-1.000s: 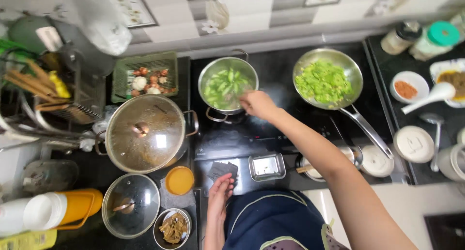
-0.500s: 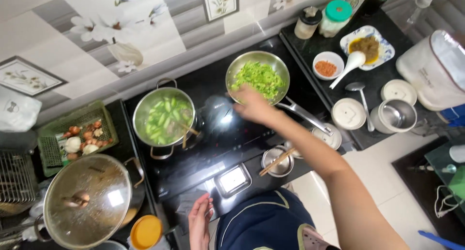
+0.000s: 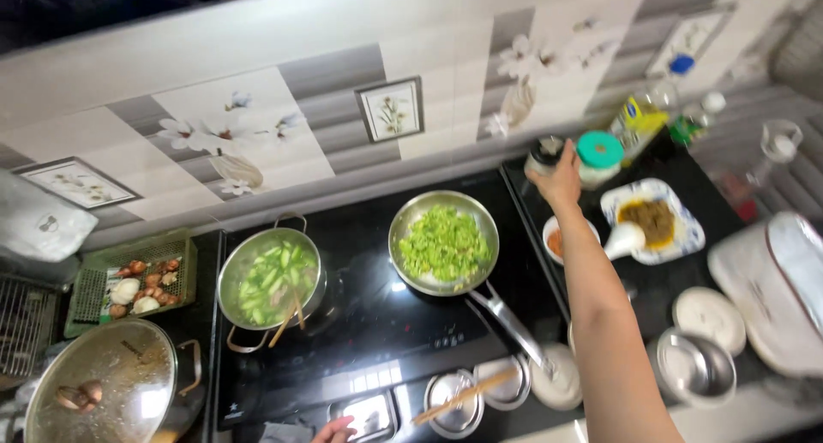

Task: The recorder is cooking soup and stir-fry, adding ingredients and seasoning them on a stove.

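My right hand (image 3: 559, 179) reaches far back over the counter and closes around a small dark-lidded jar (image 3: 543, 152) by the tiled wall. Beside it stands a jar with a teal lid (image 3: 599, 156). A steel frying pan of chopped green vegetables (image 3: 444, 241) sits on the black cooktop left of my arm. A steel pot of green vegetable pieces with wooden chopsticks in it (image 3: 267, 278) sits further left. Only the fingertips of my left hand (image 3: 333, 429) show at the bottom edge, resting near a small steel tray (image 3: 369, 415).
A patterned plate with brown paste and a white spoon (image 3: 653, 221) and a small bowl of orange powder (image 3: 555, 239) lie right of my arm. Steel lids and bowls (image 3: 467, 400) line the front. A green basket of onions (image 3: 133, 280) and a lidded pot (image 3: 103, 391) stand left.
My right hand moved from above the pot, past the frying pan, to the jar at the back right. The view swung right with it. My left hand stayed low at the front edge.
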